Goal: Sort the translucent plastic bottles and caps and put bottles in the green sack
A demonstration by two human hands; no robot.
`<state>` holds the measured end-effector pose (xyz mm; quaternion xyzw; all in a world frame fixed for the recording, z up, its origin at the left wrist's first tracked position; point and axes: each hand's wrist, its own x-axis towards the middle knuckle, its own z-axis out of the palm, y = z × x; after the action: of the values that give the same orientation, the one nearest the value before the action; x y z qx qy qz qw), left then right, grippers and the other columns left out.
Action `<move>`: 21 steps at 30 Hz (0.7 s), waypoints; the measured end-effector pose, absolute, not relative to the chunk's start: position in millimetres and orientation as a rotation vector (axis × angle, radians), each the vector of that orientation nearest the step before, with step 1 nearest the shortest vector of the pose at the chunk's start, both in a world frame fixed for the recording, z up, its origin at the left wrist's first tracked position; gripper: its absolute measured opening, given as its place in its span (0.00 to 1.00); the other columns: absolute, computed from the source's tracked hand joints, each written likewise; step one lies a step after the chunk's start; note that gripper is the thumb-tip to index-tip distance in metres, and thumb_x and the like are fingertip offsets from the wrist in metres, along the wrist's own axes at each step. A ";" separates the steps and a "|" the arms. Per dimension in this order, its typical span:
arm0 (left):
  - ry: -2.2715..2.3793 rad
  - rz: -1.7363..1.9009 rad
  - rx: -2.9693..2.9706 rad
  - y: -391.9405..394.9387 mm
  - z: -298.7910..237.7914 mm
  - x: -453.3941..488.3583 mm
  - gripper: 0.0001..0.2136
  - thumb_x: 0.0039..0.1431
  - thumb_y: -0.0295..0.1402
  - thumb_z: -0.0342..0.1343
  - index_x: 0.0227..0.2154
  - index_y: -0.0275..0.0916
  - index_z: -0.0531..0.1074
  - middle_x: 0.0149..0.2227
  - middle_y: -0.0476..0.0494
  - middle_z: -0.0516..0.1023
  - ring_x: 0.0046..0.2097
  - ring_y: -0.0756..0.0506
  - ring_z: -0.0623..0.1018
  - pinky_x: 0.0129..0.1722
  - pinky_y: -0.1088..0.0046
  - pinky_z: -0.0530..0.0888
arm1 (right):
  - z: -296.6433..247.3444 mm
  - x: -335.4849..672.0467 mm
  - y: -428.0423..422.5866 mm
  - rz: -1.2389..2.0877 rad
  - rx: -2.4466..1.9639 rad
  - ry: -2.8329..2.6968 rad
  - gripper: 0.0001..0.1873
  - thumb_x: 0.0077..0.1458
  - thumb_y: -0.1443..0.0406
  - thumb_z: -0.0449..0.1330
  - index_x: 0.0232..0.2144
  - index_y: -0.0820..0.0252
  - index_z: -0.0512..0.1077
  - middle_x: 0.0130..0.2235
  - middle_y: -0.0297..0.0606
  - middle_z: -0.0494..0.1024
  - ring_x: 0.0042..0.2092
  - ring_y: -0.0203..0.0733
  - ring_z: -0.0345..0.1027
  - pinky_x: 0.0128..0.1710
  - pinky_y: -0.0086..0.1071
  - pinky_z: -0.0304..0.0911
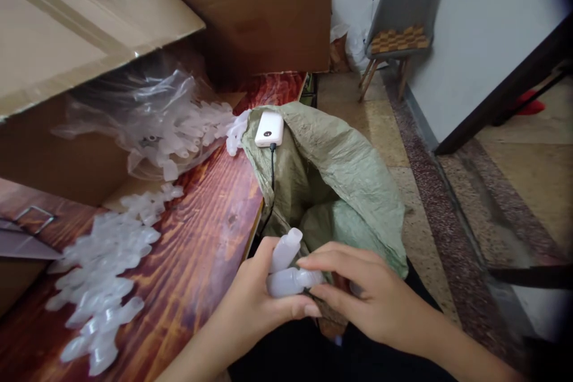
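Note:
Two small translucent white plastic bottles sit in my left hand [255,292], whose fingers and thumb are wrapped round them. The upper bottle [285,250] points up and away, its narrow end free. The lower bottle [283,283] lies nearly level, with its whitish cap end toward the right. My right hand [362,286] is closed at that cap end, thumb below and index finger above it. Its other fingers curl out of sight. Both hands are over my lap, just in front of an open green woven sack [353,149].
Many translucent plastic pieces [102,268] lie on the reddish wooden table [215,215] at left. A cardboard box [250,6] on its side holds a clear bag [152,107] of similar pieces. A white power bank [270,128] with a black cable rests on the sack's rim. A grey chair [400,6] stands behind.

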<state>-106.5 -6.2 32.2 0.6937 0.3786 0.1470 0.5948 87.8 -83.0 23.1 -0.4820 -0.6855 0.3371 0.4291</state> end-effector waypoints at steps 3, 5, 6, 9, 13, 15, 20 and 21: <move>0.831 0.402 1.448 -13.3 28.2 -104.8 0.21 0.57 0.53 0.55 0.36 0.39 0.63 0.29 0.54 0.61 0.29 0.54 0.63 0.26 0.82 0.63 | 25.0 90.2 -89.3 0.634 -1.161 -1.881 0.15 0.62 0.72 0.55 0.49 0.56 0.68 0.46 0.36 0.75 0.46 0.33 0.70 0.44 0.23 0.65; 0.880 0.386 1.388 -17.2 27.1 -102.4 0.18 0.63 0.51 0.48 0.33 0.39 0.62 0.26 0.56 0.59 0.24 0.55 0.61 0.21 0.83 0.61 | 26.2 91.6 -94.1 0.492 -1.175 -1.983 0.15 0.62 0.73 0.53 0.50 0.56 0.67 0.47 0.37 0.76 0.47 0.33 0.71 0.44 0.23 0.65; 0.916 0.353 1.370 -18.6 26.9 -101.0 0.18 0.64 0.51 0.47 0.32 0.39 0.62 0.24 0.57 0.59 0.21 0.56 0.60 0.18 0.83 0.59 | 26.7 92.2 -96.3 0.437 -1.184 -2.025 0.16 0.62 0.73 0.53 0.50 0.57 0.66 0.47 0.38 0.76 0.47 0.33 0.71 0.44 0.23 0.66; 0.987 0.279 1.346 -20.6 26.6 -97.5 0.18 0.62 0.52 0.50 0.32 0.40 0.62 0.20 0.59 0.61 0.14 0.57 0.59 0.10 0.84 0.55 | 26.0 92.1 -100.7 0.401 -1.218 -2.082 0.16 0.63 0.73 0.52 0.51 0.57 0.66 0.48 0.38 0.77 0.47 0.34 0.72 0.45 0.24 0.66; 1.005 0.326 1.368 -22.5 27.8 -95.4 0.16 0.61 0.49 0.52 0.32 0.40 0.63 0.21 0.58 0.63 0.15 0.56 0.63 0.10 0.85 0.60 | 20.7 85.7 -100.9 0.618 -1.402 -1.949 0.09 0.64 0.63 0.55 0.46 0.57 0.68 0.37 0.32 0.79 0.36 0.32 0.74 0.36 0.23 0.65; 1.008 0.334 1.389 -23.6 28.7 -95.3 0.14 0.61 0.47 0.53 0.33 0.40 0.65 0.21 0.58 0.64 0.16 0.56 0.64 0.11 0.85 0.61 | 18.4 81.0 -99.6 0.730 -1.483 -1.877 0.13 0.65 0.56 0.52 0.37 0.58 0.70 0.27 0.29 0.75 0.26 0.31 0.69 0.27 0.24 0.62; 1.011 0.313 1.384 -21.9 28.0 -96.2 0.14 0.60 0.46 0.54 0.32 0.39 0.66 0.21 0.58 0.63 0.15 0.58 0.61 0.10 0.87 0.57 | 18.0 73.5 -98.8 0.723 -1.524 -1.880 0.23 0.67 0.54 0.46 0.24 0.59 0.66 0.19 0.28 0.68 0.20 0.29 0.62 0.20 0.24 0.55; 1.010 0.292 1.330 -20.7 27.3 -96.4 0.15 0.59 0.48 0.54 0.31 0.39 0.65 0.20 0.58 0.63 0.14 0.58 0.60 0.10 0.86 0.56 | 18.6 73.0 -99.5 0.657 -1.502 -1.909 0.21 0.67 0.54 0.47 0.28 0.59 0.68 0.20 0.28 0.70 0.20 0.29 0.64 0.21 0.23 0.57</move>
<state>-96.4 -20.7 27.3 0.5880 0.4465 0.1292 0.6619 73.0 -99.5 18.6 -0.5678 -0.7219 0.2485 0.3076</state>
